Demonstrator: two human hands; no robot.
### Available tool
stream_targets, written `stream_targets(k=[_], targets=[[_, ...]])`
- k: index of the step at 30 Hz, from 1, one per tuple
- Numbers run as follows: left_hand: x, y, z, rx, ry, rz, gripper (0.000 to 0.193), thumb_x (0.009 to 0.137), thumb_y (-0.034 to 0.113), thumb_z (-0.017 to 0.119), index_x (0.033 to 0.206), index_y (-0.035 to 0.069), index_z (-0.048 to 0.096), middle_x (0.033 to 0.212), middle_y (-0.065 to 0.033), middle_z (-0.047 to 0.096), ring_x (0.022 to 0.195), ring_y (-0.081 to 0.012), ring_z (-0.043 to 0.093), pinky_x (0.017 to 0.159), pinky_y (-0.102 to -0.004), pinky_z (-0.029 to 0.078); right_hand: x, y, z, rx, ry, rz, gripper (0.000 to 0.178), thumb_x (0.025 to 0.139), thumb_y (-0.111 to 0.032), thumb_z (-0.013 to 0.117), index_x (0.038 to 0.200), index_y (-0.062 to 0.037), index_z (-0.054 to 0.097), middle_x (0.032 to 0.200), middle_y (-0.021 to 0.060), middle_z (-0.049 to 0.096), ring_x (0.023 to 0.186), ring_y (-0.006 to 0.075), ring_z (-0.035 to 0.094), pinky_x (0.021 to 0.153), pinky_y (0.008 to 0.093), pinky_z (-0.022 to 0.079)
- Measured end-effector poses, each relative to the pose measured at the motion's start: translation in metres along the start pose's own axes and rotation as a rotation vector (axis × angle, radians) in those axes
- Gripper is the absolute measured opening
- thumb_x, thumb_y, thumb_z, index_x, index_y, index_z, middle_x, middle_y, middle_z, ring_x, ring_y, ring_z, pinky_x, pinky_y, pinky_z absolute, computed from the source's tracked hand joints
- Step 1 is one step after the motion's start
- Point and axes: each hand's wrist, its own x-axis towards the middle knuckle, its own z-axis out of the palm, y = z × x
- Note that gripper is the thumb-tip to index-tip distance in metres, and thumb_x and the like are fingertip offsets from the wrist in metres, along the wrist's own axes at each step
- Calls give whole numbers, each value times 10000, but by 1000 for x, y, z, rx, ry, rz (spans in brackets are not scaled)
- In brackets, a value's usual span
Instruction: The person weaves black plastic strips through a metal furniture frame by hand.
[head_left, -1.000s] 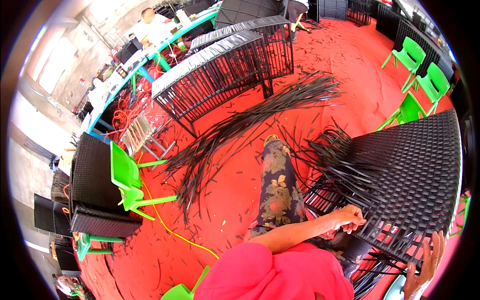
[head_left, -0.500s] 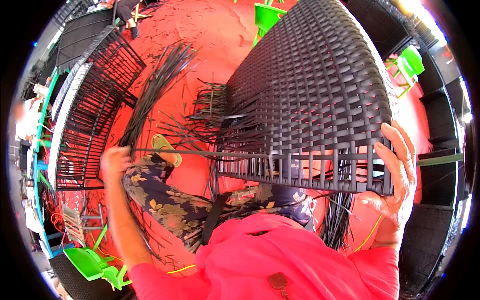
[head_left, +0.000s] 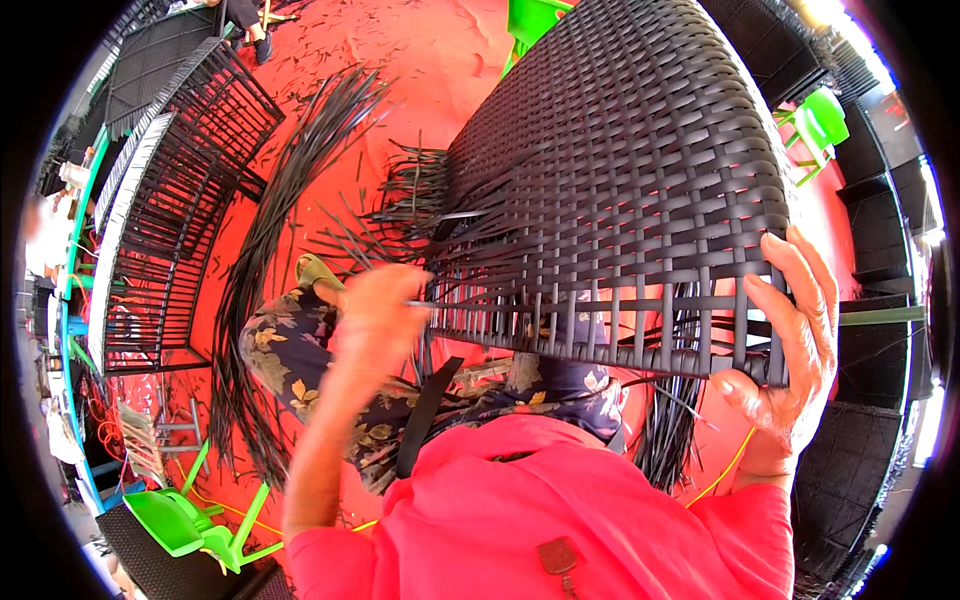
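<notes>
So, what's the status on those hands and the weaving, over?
Right hand holding the black woven panel by its near right corner. Left hand blurred, grip unclear. Panel's near edge gappy. Loose strips bristling at its left side.

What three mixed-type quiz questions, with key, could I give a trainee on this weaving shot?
1. Multiple choice: which hand is on the near right corner of the black woven panel?
A) left
B) right
C) neither

2. True or false: the weave is tightly filled all the way to the panel's near edge.

3. Fill in: the plastic chair at the lower left of the view is ____ in colour.

Key:
1. B, the right hand.
2. False: open gaps show along that edge.
3. Green.
</notes>
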Motion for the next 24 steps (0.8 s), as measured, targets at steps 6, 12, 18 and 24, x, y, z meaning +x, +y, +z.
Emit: stream_targets(k=[6, 12, 18, 24], targets=[[-2, 33, 84, -319, -245, -19, 276, 715, 20, 596, 979, 38, 519, 922, -108, 546, 815, -300, 529, 705, -396, 438, 6, -11, 8, -6, 40, -5, 640, 643, -558, 653, 979, -15, 626, 1163, 144, 557, 1145, 363, 461, 958, 455, 363], [-1, 37, 83, -598, -226, -40, 221, 725, -44, 517, 935, 10, 476, 843, -129, 520, 767, -315, 525, 641, -370, 446, 8, -16, 6, -8, 51, -19, 619, 650, -541, 656, 978, -18, 628, 1154, 144, 561, 1137, 366, 468, 949, 457, 372], [-7, 19, 85, -498, -225, 48, 238, 735, -20, 510, 969, 16, 490, 854, -127, 533, 799, -277, 553, 673, -352, 453, 10, -19, 9, -6, 62, -43, 629, 655, -549, 651, 980, -11, 625, 1151, 153, 560, 1128, 376, 474, 945, 462, 378], [1, 15, 71, 225, -196, 228, 231, 757, 66, 523, 985, 47, 497, 619, -49, 536, 626, -217, 585, 594, -369, 426, 11, -18, 9, -22, 27, -70, 714, 643, -581, 644, 1049, 3, 588, 1171, 175, 542, 1135, 394, 465, 951, 473, 367]])
